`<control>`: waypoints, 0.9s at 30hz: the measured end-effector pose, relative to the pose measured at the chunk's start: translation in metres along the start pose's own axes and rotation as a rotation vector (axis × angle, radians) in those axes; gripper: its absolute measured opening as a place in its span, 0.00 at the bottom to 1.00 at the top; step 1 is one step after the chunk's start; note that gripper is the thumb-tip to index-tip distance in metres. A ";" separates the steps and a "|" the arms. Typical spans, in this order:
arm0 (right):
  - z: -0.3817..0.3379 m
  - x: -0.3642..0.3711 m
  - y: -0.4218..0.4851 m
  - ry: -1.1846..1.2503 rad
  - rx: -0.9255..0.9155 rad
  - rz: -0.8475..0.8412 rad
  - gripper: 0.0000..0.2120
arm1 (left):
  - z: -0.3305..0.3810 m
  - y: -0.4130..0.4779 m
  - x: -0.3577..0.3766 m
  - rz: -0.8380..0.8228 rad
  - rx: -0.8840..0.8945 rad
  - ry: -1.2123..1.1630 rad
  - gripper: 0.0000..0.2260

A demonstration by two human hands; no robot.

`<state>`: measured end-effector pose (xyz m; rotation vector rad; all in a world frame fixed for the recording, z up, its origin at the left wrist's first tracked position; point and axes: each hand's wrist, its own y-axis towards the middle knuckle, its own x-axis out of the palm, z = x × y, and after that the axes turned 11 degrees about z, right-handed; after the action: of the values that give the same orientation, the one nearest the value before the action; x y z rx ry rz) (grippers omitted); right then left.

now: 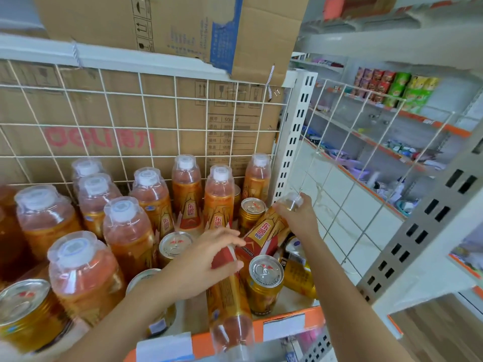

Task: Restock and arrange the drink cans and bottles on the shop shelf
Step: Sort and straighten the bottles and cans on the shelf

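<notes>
Your right hand (300,218) grips the cap end of the tilted bottle (262,231) right of centre, and your left hand (209,259) clasps the lying bottle (228,299) at lower centre; both bottles look full, heavy and slick, so hold them at the labelled waist.

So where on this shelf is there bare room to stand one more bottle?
Bare shelf floor shows at the front right corner, between the upright can and the orange front rail. A second strip lies beside the lying bottle that the left hand grips. The left side and back rows are packed with bottles.
</notes>
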<state>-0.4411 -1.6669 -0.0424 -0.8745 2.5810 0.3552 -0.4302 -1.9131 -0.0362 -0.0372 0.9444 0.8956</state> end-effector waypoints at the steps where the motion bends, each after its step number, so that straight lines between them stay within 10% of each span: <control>1: -0.001 0.000 -0.002 0.002 0.014 -0.001 0.41 | -0.001 -0.006 -0.001 -0.030 -0.019 0.011 0.29; 14: -0.033 -0.011 -0.043 0.051 -0.509 -0.037 0.36 | 0.012 -0.032 0.018 -0.368 -0.190 0.280 0.38; 27: -0.021 -0.016 -0.057 0.078 -0.425 -0.085 0.33 | -0.003 -0.068 0.035 -0.376 0.094 0.265 0.57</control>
<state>-0.3995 -1.7098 -0.0233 -1.1551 2.5691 0.8820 -0.3771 -1.9359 -0.0861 -0.2499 1.1778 0.5044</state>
